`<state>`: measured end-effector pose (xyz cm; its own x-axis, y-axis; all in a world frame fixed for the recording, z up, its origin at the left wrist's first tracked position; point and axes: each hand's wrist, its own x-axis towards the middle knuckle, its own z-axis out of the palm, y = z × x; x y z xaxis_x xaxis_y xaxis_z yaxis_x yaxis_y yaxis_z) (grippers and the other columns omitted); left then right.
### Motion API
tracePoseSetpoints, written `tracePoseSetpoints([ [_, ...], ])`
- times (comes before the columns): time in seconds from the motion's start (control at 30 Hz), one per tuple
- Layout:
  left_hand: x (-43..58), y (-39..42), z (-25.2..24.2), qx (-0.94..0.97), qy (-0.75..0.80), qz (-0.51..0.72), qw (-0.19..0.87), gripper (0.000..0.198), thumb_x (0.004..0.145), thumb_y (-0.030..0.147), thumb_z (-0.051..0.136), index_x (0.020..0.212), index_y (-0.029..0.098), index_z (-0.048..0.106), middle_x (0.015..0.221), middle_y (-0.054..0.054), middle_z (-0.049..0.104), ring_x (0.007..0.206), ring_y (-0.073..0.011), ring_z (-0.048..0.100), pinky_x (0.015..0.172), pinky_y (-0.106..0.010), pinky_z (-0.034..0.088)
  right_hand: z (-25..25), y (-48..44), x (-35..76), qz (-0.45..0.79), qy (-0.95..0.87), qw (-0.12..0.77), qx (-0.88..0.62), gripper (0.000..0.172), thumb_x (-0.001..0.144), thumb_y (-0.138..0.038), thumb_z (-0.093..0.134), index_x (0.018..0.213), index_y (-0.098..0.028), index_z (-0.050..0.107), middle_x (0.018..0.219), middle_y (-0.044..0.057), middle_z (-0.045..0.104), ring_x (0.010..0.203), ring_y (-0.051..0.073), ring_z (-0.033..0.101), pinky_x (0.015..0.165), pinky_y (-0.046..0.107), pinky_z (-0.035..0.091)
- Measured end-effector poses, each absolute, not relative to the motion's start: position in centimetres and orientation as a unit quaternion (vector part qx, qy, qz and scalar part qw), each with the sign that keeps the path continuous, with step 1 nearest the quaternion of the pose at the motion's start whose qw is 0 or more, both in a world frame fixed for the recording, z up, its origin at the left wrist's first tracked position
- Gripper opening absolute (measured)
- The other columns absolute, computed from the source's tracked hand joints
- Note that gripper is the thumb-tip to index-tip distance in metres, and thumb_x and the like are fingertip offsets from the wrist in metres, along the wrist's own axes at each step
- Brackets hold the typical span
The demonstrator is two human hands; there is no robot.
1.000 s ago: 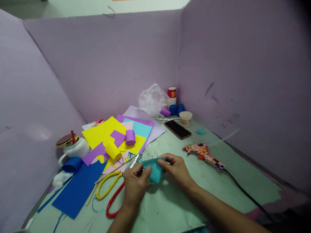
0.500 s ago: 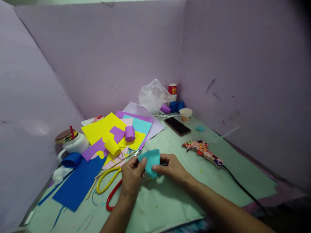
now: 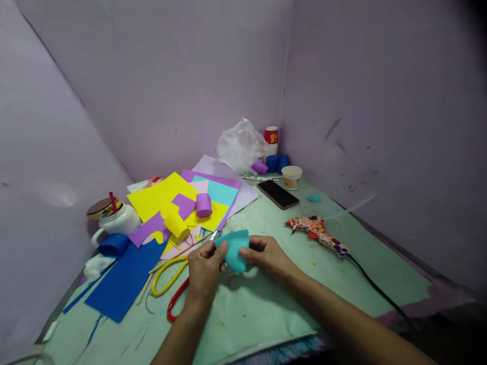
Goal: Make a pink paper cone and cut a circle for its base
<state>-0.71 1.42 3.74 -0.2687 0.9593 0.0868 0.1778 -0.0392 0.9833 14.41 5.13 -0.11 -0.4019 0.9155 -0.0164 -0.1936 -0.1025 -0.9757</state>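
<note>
Between my two hands a curved light-blue foam sheet piece (image 3: 236,252) is held above the table. My left hand (image 3: 206,266) pinches its left edge, thumb in front. With thumb and fingers my right hand (image 3: 264,255) grips its right edge; the fingers behind the piece are hidden. Scissors with one yellow and one red handle loop (image 3: 170,276) lie beside and partly under my left hand. Thin wooden sticks (image 3: 178,254) rest next to them.
Coloured foam sheets (image 3: 162,195) and a blue sheet (image 3: 124,281) spread on the left, near a white teapot-like pot (image 3: 119,222). To the right lie a patterned glue gun (image 3: 317,234) with a black cord and a phone (image 3: 278,194). A paper cup (image 3: 291,178) and plastic bag (image 3: 241,146) stand behind.
The whole view has shifted slightly. Both hands keep hold of the light-blue foam piece, which looks a little more tilted.
</note>
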Motion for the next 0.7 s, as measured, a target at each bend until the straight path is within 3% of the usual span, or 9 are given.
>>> tracePoseSetpoints([
  [0.27, -0.6, 1.4, 3.8, 0.49, 0.583, 0.528, 0.376, 0.034, 0.064, 0.041, 0.065, 0.045, 0.017, 0.05, 0.037, 0.005, 0.043, 0.039, -0.0083, 0.035, 0.04, -0.022, 0.027, -0.1, 5.4, 14.3, 0.63, -0.478, 0.465, -0.399, 0.026, 0.06, -0.034, 0.077, 0.074, -0.012, 0.072, 0.062, 0.002, 0.067, 0.054, 0.012, 0.054, 0.055, 0.025, 0.043],
  [0.53, -0.9, 1.4, 3.3, 0.475, 0.572, 0.546, 0.388, 0.036, 0.067, 0.039, 0.066, 0.043, 0.017, 0.05, 0.037, 0.005, 0.043, 0.039, -0.0075, 0.036, 0.041, -0.021, 0.028, 0.2, 5.3, 14.3, 0.654, -0.43, 0.477, -0.399, 0.026, 0.057, -0.032, 0.08, 0.072, -0.012, 0.071, 0.063, 0.0, 0.066, 0.053, 0.009, 0.052, 0.052, 0.022, 0.039],
  [0.6, -1.0, 1.5, 2.9, 0.472, 0.559, 0.553, 0.399, 0.035, 0.07, 0.042, 0.064, 0.049, 0.016, 0.054, 0.038, 0.006, 0.044, 0.039, -0.0075, 0.037, 0.041, -0.021, 0.029, 0.5, 5.3, 14.3, 0.673, -0.406, 0.479, -0.39, 0.029, 0.057, -0.036, 0.081, 0.071, -0.013, 0.07, 0.06, -0.001, 0.064, 0.051, 0.009, 0.051, 0.051, 0.021, 0.039],
  [0.7, -0.8, 1.6, 2.6, 0.479, 0.527, 0.554, 0.431, 0.033, 0.074, 0.047, 0.06, 0.079, 0.015, 0.066, 0.055, 0.002, 0.06, 0.047, -0.0091, 0.047, 0.044, -0.02, 0.036, 0.9, 5.4, 14.4, 0.721, -0.375, 0.465, -0.352, 0.037, 0.056, -0.046, 0.079, 0.068, -0.013, 0.066, 0.057, 0.0, 0.061, 0.052, 0.01, 0.052, 0.053, 0.023, 0.042],
])
